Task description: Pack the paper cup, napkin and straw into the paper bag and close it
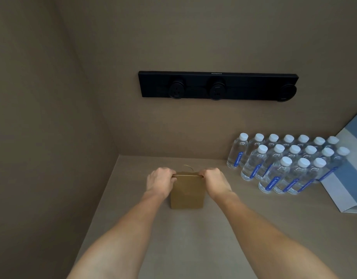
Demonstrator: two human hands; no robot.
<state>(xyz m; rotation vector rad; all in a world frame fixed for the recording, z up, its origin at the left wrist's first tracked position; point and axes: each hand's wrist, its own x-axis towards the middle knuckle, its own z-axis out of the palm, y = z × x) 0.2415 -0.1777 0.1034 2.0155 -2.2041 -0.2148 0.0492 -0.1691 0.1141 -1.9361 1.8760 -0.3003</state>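
Brown paper bag point(186, 193) stands upright on the beige worktop point(193, 238), its top edge folded flat and a thin twine handle poking up behind. Left hand point(160, 181) and right hand point(214, 181) pinch that folded edge at its 2 ends.

2 bare forearms enter from lower edge of frame, narrowing toward centre. No sleeves, watch, rings or gloves visible. Left hand point(161, 181) centre-left, right hand point(214, 180) centre-right: backs of hands and knuckles toward camera, fingers curled so fingertips hidden. Elbows and upper arms cut off by lower frame edge.
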